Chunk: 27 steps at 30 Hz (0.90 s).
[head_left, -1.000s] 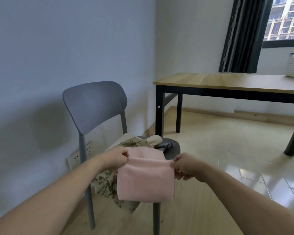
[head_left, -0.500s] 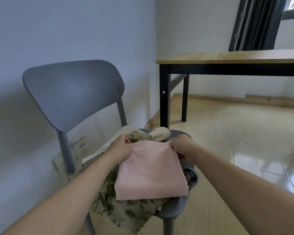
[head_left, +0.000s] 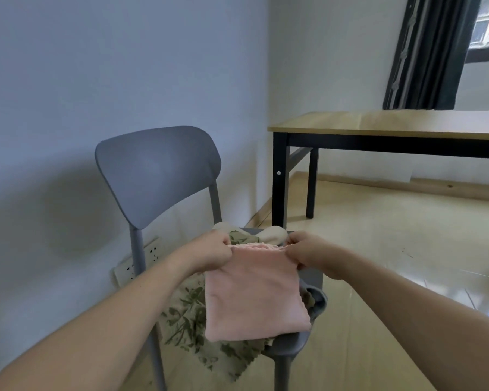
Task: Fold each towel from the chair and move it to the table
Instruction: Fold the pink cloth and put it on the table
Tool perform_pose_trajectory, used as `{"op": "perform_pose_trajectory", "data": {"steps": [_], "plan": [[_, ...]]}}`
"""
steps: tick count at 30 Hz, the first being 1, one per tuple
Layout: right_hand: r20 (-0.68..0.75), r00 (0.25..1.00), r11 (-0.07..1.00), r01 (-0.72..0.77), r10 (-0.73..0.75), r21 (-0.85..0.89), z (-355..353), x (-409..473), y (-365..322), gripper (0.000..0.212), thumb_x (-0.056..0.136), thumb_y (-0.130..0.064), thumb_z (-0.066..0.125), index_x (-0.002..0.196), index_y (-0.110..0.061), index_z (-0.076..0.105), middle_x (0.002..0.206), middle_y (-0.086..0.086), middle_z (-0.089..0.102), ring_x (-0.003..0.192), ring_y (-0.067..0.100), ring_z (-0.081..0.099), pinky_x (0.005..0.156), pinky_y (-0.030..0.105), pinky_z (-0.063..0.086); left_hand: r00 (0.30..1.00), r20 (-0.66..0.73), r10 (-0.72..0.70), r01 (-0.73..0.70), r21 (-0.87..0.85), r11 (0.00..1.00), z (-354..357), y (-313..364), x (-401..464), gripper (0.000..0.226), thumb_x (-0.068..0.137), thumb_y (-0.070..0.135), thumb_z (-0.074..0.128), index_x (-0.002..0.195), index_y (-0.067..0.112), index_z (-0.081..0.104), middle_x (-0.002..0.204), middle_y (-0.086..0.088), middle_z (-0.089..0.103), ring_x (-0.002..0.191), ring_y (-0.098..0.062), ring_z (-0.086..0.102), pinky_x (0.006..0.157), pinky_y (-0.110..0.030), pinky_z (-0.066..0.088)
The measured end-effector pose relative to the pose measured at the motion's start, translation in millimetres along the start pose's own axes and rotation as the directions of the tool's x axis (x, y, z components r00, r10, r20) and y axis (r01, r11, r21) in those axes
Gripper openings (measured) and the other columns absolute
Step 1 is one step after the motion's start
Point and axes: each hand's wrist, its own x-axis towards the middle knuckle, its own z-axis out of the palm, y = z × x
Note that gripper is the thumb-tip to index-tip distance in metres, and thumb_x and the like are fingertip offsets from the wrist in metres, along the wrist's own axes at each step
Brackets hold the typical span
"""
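Observation:
A folded pink towel hangs over the seat of the grey chair. My left hand pinches its top left corner and my right hand pinches its top right corner. Its lower part rests on a cream towel with a green leaf print that drapes off the seat's front. A plain cream towel lies bunched at the back of the seat. The wooden table with black legs stands to the right, beyond the chair.
A white wall socket sits low on the wall behind the chair. Dark curtains hang by the window at the top right. Shiny pale floor spreads between chair and table.
The pink towel went from hanging in the air down onto the seat pile, and now its top edge is lifted slightly again. The view has tilted up and back from the chair.

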Motion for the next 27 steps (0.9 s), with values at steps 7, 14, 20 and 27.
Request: {"op": "perform_pose_trajectory", "data": {"steps": [7, 14, 20, 27], "plan": [[0.048, 0.985, 0.978, 0.168, -0.163, -0.120, -16.4, -66.8, -33.6, 0.034, 0.093, 0.000, 0.029, 0.075, -0.016, 0.053, 0.076, -0.001, 0.048, 0.069, 0.009, 0.043, 0.059, 0.020, 0.034, 0.997, -0.024, 0.075, -0.078, -0.137, 0.988, -32.0, 21.8, -58.7, 0.025, 0.078, -0.007, 0.033, 0.068, 0.010, 0.048, 0.067, -0.005, 0.045, 0.067, -0.019, 0.038, 0.061, -0.029, 0.030], [0.150, 0.989, 0.980, 0.036, -0.006, -0.197, -20.6, -104.3, -39.4, 0.015, 0.085, -0.008, 0.037, 0.088, -0.005, 0.052, 0.082, 0.012, 0.053, 0.071, 0.025, 0.050, 0.062, 0.025, 0.043, 0.982, 0.150, 0.111, -0.074, -0.233, 0.970, -45.1, 33.1, -103.2, 0.014, 0.058, 0.017, 0.043, 0.071, 0.016, 0.047, 0.068, -0.001, 0.046, 0.067, -0.016, 0.041, 0.058, -0.028, 0.030], [0.274, 0.951, 0.980, 0.178, -0.146, -0.094, -25.5, -104.5, -43.2, 0.020, 0.088, -0.027, 0.061, 0.103, -0.014, 0.058, 0.103, 0.005, 0.065, 0.088, 0.016, 0.061, 0.080, 0.026, 0.054, 0.975, -0.124, 0.185, -0.190, -0.033, 0.981, -47.4, 36.2, -93.2, 0.021, 0.082, -0.001, 0.044, 0.069, 0.014, 0.052, 0.064, 0.003, 0.048, 0.063, -0.016, 0.045, 0.047, -0.022, 0.029], [-0.248, 0.767, 0.789, 0.487, -0.592, -0.375, -16.9, -87.4, -30.9, 0.010, 0.089, -0.016, 0.060, 0.081, -0.017, 0.054, 0.075, -0.005, 0.059, 0.066, 0.013, 0.054, 0.056, 0.023, 0.046, 0.550, -0.499, 0.670, -0.328, 0.608, 0.723, -30.6, 4.2, -84.3, 0.006, 0.076, 0.007, 0.064, 0.082, 0.009, 0.064, 0.084, -0.004, 0.056, 0.074, -0.021, 0.050, 0.064, -0.030, 0.043]]}}
